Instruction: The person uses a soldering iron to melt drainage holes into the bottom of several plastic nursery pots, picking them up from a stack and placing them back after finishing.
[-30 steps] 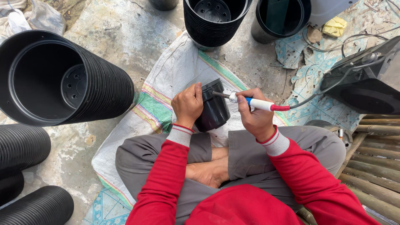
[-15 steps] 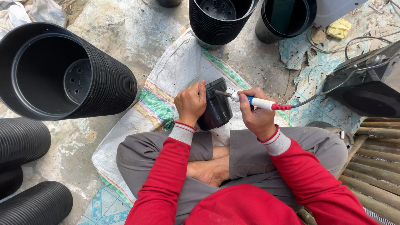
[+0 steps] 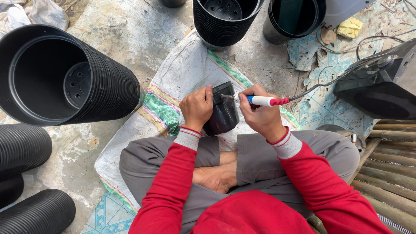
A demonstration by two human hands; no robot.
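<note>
Fingers [image 3: 203, 96] of left hand [image 3: 197, 107] curl over rim & side of small black plastic pot [image 3: 223, 113], gripping it, pot lying on its side w/ base toward right hand. Right hand [image 3: 260, 115] is closed around pen-shaped tool [image 3: 260, 100], white body w/ blue band & red end; its metal tip touches pot's base. Thin cord [image 3: 320, 83] runs from tool's red end off to right toward dark grey machine [image 3: 381, 84].

Pot is held just above person's crossed legs, grey trousers, red sleeves w/ grey cuffs, over woven white sack [image 3: 173, 82] w/ coloured stripes spread on concrete floor [image 3: 125, 30].

Left: big stack of nested black pots [image 3: 69, 76] lying on its side, mouth toward camera; more ribbed black stacks [image 3: 26, 173] at lower left. Top: two more upright stacks of black pots [image 3: 223, 19], one beside other. Far right: bamboo slats [image 3: 390, 160]. Yellow scrap [image 3: 350, 28] near top right.
</note>
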